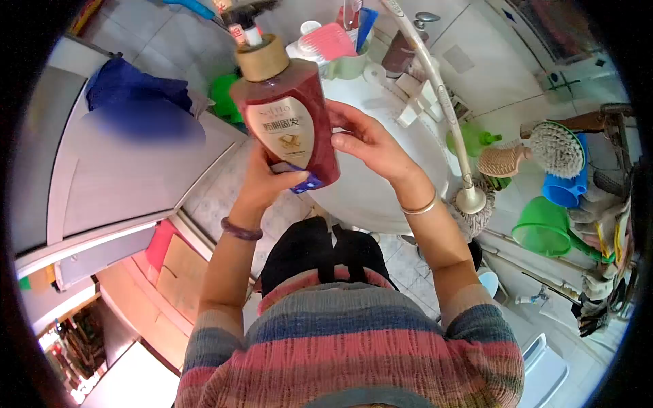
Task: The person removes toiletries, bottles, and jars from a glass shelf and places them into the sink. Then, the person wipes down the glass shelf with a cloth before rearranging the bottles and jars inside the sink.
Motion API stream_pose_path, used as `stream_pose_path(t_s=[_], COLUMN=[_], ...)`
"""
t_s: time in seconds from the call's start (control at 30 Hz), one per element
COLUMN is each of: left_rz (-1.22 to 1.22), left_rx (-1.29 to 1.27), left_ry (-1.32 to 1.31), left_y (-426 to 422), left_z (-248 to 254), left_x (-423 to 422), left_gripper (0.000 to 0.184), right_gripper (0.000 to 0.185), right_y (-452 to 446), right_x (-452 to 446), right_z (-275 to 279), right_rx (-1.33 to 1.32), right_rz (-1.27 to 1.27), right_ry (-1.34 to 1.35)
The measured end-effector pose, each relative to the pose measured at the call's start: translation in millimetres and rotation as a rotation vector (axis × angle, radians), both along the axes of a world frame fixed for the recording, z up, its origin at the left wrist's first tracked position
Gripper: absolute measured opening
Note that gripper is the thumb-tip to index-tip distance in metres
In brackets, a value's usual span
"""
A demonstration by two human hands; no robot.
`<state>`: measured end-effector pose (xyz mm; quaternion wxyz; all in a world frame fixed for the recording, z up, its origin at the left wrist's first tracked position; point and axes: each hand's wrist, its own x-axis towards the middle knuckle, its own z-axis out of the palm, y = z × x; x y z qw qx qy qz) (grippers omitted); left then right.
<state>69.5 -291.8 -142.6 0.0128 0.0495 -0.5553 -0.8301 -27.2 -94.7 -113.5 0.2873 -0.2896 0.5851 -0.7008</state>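
Note:
A red pump bottle (289,129) with a gold collar, black pump head and cream oval label is held up in front of me, slightly tilted. My left hand (271,178) grips its lower left part, thumb across the front near the base. Beside that thumb, a blue-purple patch (306,181) shows at the bottom edge; whether it is a label or something separate, I cannot tell. On the right side, my right hand (364,139) holds the bottle with the thumb at its edge, and the fingers are partly hidden behind it. Below and behind is the white washbasin (381,194).
A pink comb (329,42) stands in a pale cup (350,66) on the basin's back edge, near a brown pump bottle (400,53). A long pole (442,102) crosses the basin's right side. Brushes, a green scoop (542,228) and a blue jug (566,188) hang at right.

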Motion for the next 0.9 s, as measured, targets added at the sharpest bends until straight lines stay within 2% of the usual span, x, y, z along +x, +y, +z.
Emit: stream_pose_path(t_s=[0.03,0.13,0.17,0.3,0.33,0.4,0.5,0.57,0.63,0.73,0.77,0.9], left_rz=[-0.026,-0.091,-0.11,-0.193,-0.228,-0.279,-0.354,-0.297,-0.2,-0.313,-0.369,-0.322], left_rx=[-0.067,-0.205,-0.239,-0.341,-0.337,-0.403,-0.621,-0.692,-0.861,-0.669,-0.717,-0.642], left_ry=[0.0,0.071,0.105,0.063,0.054,0.039,-0.119,-0.071,0.008,-0.162,-0.205,-0.181], left_y=[4,13,17,40,42,47,56,61,68,73,73,78], left_z=[-3,-29,-38,-61,-86,-124,-135,-175,-176,-174,-175,-177], left_x=[-8,-33,-42,-69,-76,-91,-99,-106,-108,-113,-118,-123], left_gripper=[0.079,0.079,0.079,0.074,0.073,0.07,0.068,0.067,0.066,0.061,0.059,0.06], right_gripper=[0.062,0.067,0.07,0.067,0.068,0.072,0.073,0.076,0.079,0.078,0.074,0.077], right_y=[4,16,19,33,38,47,51,58,61,59,61,61], right_x=[-6,-7,-9,-23,-27,-33,-32,-39,-40,-44,-46,-57], right_z=[-1,-17,-19,-63,-79,-123,-153,-190,-195,-203,-205,-218], right_rx=[0.039,-0.03,0.052,0.203,0.224,0.223,0.282,0.272,0.253,0.302,0.386,0.438], right_rz=[-0.02,0.019,-0.04,-0.174,-0.176,-0.219,-0.299,-0.279,-0.277,-0.344,-0.342,-0.348], right_ry=[-0.059,-0.114,-0.129,-0.15,-0.216,0.044,0.07,-0.02,-0.105,-0.021,-0.009,-0.047])
